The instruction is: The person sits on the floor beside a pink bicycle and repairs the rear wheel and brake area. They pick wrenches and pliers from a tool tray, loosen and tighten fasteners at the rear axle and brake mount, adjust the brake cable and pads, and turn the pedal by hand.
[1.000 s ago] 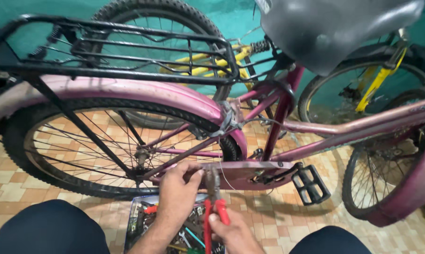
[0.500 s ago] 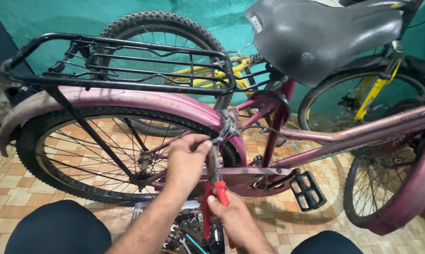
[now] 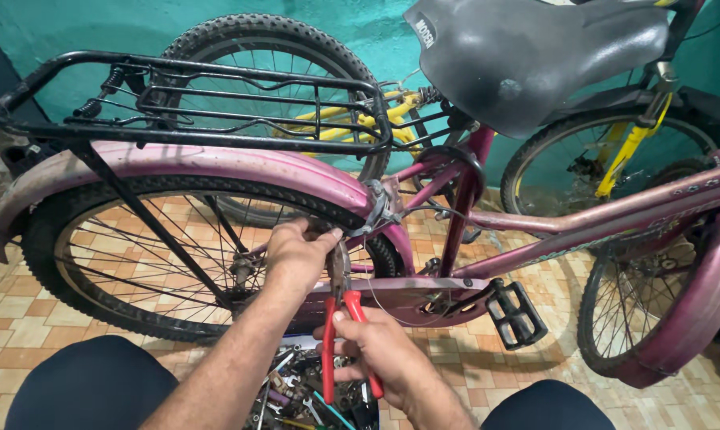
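Below the right hand (image 3: 380, 346) clamping red pliers (image 3: 340, 318), a toolbox (image 3: 312, 394) holds tools.

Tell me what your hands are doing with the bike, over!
Left hand gripping at the rear brake by the pink mudguard. Right hand holding red-handled pliers, nose up toward it. Tool tray below. Nothing blocking.

L hand (image 3: 296, 256) fisted, knuckles up, just above R hand (image 3: 373, 344), which grips w/ fingers curled, both forearms extended.
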